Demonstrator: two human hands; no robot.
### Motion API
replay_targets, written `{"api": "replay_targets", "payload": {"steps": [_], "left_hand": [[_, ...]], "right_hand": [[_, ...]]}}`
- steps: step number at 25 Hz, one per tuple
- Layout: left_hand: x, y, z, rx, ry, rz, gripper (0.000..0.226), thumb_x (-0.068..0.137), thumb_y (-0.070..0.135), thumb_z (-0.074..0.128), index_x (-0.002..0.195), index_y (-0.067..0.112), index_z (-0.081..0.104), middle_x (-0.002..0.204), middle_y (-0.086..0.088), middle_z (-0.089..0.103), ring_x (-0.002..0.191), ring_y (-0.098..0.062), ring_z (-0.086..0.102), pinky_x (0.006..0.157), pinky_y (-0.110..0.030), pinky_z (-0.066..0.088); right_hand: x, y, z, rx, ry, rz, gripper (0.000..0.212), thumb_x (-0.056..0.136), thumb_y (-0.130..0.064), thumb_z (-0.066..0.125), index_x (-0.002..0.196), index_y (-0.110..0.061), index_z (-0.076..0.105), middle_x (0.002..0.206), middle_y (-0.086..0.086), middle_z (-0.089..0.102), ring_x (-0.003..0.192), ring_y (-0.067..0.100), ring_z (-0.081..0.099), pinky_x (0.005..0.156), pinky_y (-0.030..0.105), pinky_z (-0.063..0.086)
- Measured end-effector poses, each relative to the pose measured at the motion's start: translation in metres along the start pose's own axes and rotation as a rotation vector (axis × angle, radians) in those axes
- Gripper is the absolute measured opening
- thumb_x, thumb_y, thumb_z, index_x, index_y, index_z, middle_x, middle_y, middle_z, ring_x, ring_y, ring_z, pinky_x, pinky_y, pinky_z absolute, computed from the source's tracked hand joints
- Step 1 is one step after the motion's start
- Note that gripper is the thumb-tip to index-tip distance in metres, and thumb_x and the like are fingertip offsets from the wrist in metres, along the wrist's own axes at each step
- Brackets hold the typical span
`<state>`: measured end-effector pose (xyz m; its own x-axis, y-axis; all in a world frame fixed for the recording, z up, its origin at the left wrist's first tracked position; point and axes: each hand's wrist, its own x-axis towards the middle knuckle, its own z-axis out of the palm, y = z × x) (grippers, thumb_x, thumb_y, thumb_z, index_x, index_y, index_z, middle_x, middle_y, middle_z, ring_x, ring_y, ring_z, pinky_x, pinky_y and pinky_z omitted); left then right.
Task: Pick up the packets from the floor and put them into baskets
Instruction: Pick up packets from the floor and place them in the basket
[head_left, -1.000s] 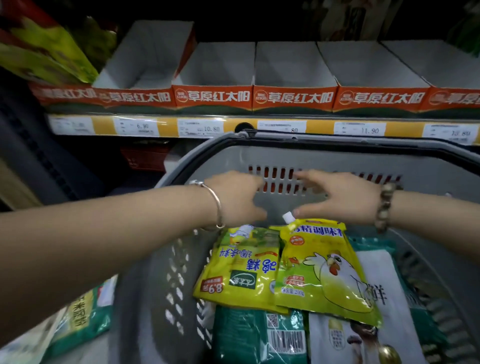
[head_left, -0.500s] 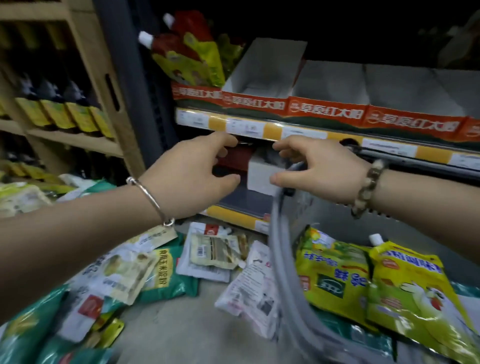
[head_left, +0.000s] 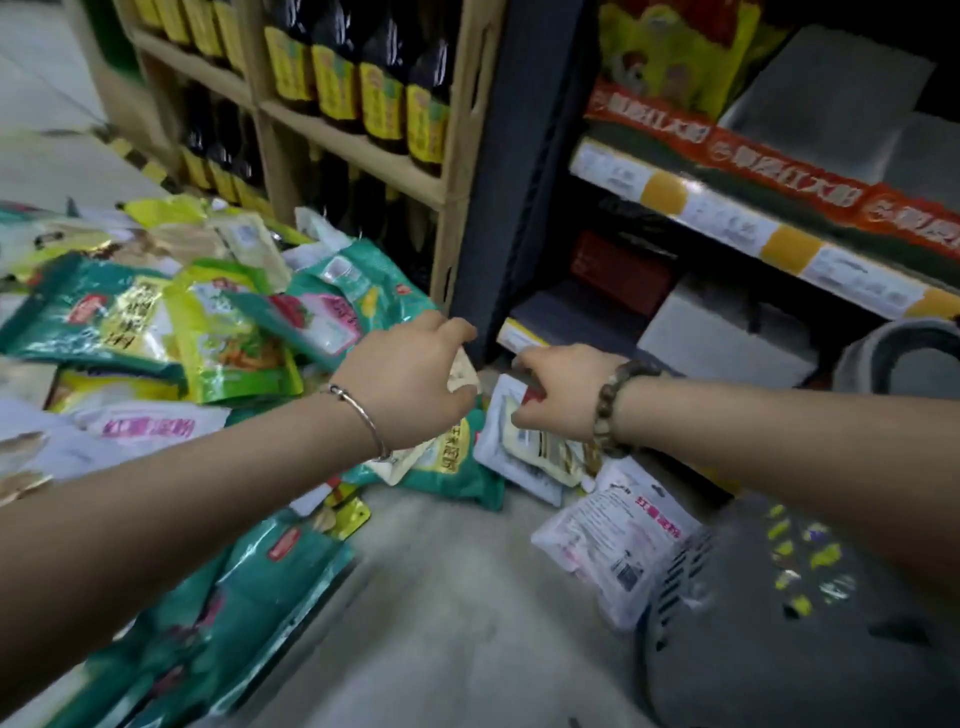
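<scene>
Shop floor (head_left: 441, 597) littered with packets (head_left: 218, 338), left hand (head_left: 410, 379) and right hand (head_left: 561, 389) over them, grips unclear

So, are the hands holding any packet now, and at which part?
The right hand seems to pinch the white packet at its top edge. The left hand is over a beige packet; a grip cannot be told.

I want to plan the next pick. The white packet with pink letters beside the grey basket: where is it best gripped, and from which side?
Probably the long edge facing the bare floor, pinched from that side. The white packet lies flat and that edge is free, whereas its lower right corner is at the grey basket wall and other packets lie close at its top. The right hand is nearer.
</scene>
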<state>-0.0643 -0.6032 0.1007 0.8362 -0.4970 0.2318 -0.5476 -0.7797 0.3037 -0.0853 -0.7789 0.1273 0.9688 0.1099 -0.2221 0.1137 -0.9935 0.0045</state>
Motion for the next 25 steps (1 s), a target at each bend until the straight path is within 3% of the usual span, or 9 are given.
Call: {"api": "replay_targets", "payload": {"steps": [3, 7, 11, 13, 15, 19, 21, 23, 25], "left_hand": [[-0.017, -0.028, 0.033, -0.003, -0.053, -0.097, 0.055, 0.084, 0.041, 0.054, 0.134, 0.022, 0.041, 0.13, -0.005, 0.047, 0.113, -0.03, 0.052, 0.088, -0.037, 0.045], [-0.041, -0.056, 0.083, -0.065, -0.189, -0.186, 0.053, 0.085, 0.04, 0.053, 0.134, 0.024, 0.04, 0.13, -0.003, 0.047, 0.114, -0.028, 0.051, 0.089, -0.037, 0.044], [-0.06, -0.077, 0.123, -0.124, -0.297, -0.249, 0.051, 0.088, 0.037, 0.052, 0.136, 0.024, 0.039, 0.131, -0.003, 0.048, 0.111, -0.026, 0.054, 0.089, -0.037, 0.046], [-0.063, -0.083, 0.136, -0.162, -0.318, -0.276, 0.051, 0.087, 0.034, 0.052, 0.135, 0.023, 0.04, 0.131, -0.002, 0.047, 0.112, -0.025, 0.054, 0.09, -0.037, 0.046], [-0.064, -0.088, 0.147, -0.21, -0.304, -0.329, 0.049, 0.087, 0.03, 0.052, 0.134, 0.024, 0.042, 0.13, 0.0, 0.048, 0.111, -0.024, 0.054, 0.089, -0.035, 0.046], [-0.062, -0.1, 0.161, -0.323, -0.236, -0.419, 0.041, 0.086, 0.024, 0.052, 0.127, 0.024, 0.05, 0.124, -0.001, 0.052, 0.107, -0.022, 0.055, 0.088, -0.034, 0.047], [-0.063, -0.106, 0.165, -0.431, -0.181, -0.475, 0.038, 0.085, 0.02, 0.055, 0.123, 0.022, 0.055, 0.122, -0.002, 0.055, 0.107, -0.021, 0.056, 0.089, -0.033, 0.046], [-0.067, -0.11, 0.168, -0.545, -0.081, -0.564, 0.036, 0.084, 0.013, 0.057, 0.119, 0.019, 0.059, 0.115, 0.0, 0.059, 0.103, -0.018, 0.057, 0.089, -0.026, 0.044], [-0.07, -0.111, 0.17, -0.691, 0.038, -0.673, 0.031, 0.083, 0.004, 0.057, 0.112, 0.015, 0.062, 0.103, 0.005, 0.06, 0.091, -0.011, 0.057, 0.082, -0.019, 0.043]], "right_hand": [[0.024, -0.024, 0.054, -0.024, -0.119, 0.049, 0.05, 0.087, -0.038, 0.051, 0.129, -0.013, 0.043, 0.126, 0.013, 0.054, 0.111, 0.03, 0.053, 0.078, 0.029, 0.039], [0.045, -0.037, 0.122, 0.126, -0.217, 0.153, 0.05, 0.087, -0.036, 0.051, 0.13, -0.012, 0.042, 0.124, 0.015, 0.055, 0.11, 0.032, 0.053, 0.084, 0.032, 0.045], [0.054, -0.026, 0.17, 0.306, -0.234, 0.332, 0.05, 0.085, -0.039, 0.055, 0.129, -0.015, 0.048, 0.122, 0.01, 0.056, 0.109, 0.029, 0.054, 0.077, 0.027, 0.039], [0.063, -0.019, 0.186, 0.496, -0.22, 0.462, 0.033, 0.082, -0.037, 0.059, 0.108, -0.016, 0.062, 0.103, 0.009, 0.062, 0.098, 0.028, 0.057, 0.072, 0.026, 0.038], [0.078, -0.024, 0.196, 0.774, -0.167, 0.58, 0.022, 0.08, -0.03, 0.062, 0.08, -0.008, 0.064, 0.082, 0.014, 0.062, 0.081, 0.026, 0.056, 0.068, 0.03, 0.04], [0.116, -0.068, 0.211, 1.37, -0.16, 0.858, 0.018, 0.076, -0.023, 0.066, 0.075, -0.007, 0.06, 0.078, 0.011, 0.066, 0.07, 0.026, 0.062, 0.077, 0.044, 0.053], [0.131, -0.088, 0.215, 1.562, -0.169, 0.943, 0.022, 0.079, -0.027, 0.067, 0.07, -0.01, 0.054, 0.061, 0.006, 0.064, 0.052, 0.022, 0.059, 0.059, 0.032, 0.054], [0.141, -0.101, 0.215, 1.715, -0.206, 0.912, 0.024, 0.09, -0.028, 0.057, 0.074, -0.012, 0.049, 0.047, -0.003, 0.062, 0.044, 0.013, 0.06, 0.048, 0.021, 0.051], [0.14, -0.105, 0.21, 1.701, -0.217, 0.925, 0.025, 0.091, -0.033, 0.056, 0.078, -0.011, 0.055, 0.057, -0.001, 0.066, 0.051, 0.012, 0.061, 0.051, 0.021, 0.051]]}}
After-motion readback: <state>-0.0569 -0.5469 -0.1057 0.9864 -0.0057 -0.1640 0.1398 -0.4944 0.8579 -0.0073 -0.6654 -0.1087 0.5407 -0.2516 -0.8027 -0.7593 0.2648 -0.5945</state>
